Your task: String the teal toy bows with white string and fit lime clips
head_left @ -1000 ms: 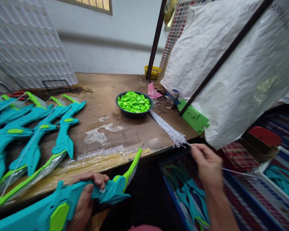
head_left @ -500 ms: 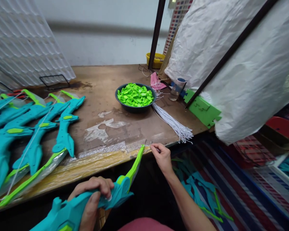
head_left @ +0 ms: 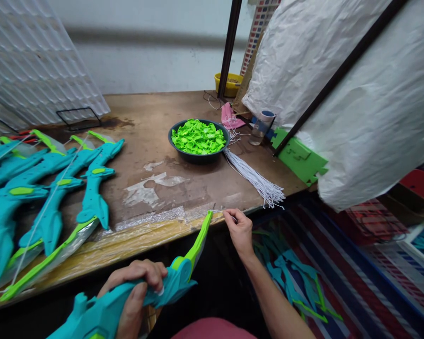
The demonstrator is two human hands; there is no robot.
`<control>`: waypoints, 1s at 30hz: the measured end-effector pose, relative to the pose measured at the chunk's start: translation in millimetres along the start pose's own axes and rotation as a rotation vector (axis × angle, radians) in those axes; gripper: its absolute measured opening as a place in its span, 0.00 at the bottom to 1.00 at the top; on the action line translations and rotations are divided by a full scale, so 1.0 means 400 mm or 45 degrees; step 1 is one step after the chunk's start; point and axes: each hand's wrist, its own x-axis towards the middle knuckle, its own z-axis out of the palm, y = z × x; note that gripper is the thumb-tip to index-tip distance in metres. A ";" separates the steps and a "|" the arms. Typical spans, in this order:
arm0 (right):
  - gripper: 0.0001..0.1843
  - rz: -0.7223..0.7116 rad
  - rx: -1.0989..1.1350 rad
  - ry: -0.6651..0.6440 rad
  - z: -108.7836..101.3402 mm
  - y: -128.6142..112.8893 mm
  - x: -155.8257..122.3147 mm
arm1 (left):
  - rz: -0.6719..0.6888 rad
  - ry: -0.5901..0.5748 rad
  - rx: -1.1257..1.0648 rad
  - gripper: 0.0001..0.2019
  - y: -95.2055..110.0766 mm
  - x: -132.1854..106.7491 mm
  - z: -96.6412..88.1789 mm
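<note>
Your left hand [head_left: 136,274] wraps the bow [head_left: 99,306], bottom left of centre. Looks light and stiff, so grip where it's thick, not by that thin limb [head_left: 199,239]. Your right hand [head_left: 240,234] is pinched closed, can't tell on what.

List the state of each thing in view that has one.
Held bow: gripped, one end angled upward
Left hand: closed around it
Right hand: pinched; anything held is indistinct
Black bowl: upright, heaped with green pieces
White cords: lying in a bundle
Pink cloth: crumpled
Clear container: standing
Yellow basin: upright, partly hidden
Bows at left: side by side, some strung
Lower teal pieces: loosely piled
</note>
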 end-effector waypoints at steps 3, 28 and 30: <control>0.13 -0.007 0.003 -0.008 0.000 0.000 0.001 | 0.018 0.071 0.009 0.06 0.004 -0.006 0.016; 0.11 -0.233 -0.161 -0.038 -0.001 0.010 -0.007 | 0.060 -0.127 -0.038 0.06 -0.017 0.009 -0.030; 0.11 -0.246 -0.174 -0.046 0.000 0.008 -0.005 | 0.066 -0.060 -0.046 0.06 -0.017 0.007 -0.022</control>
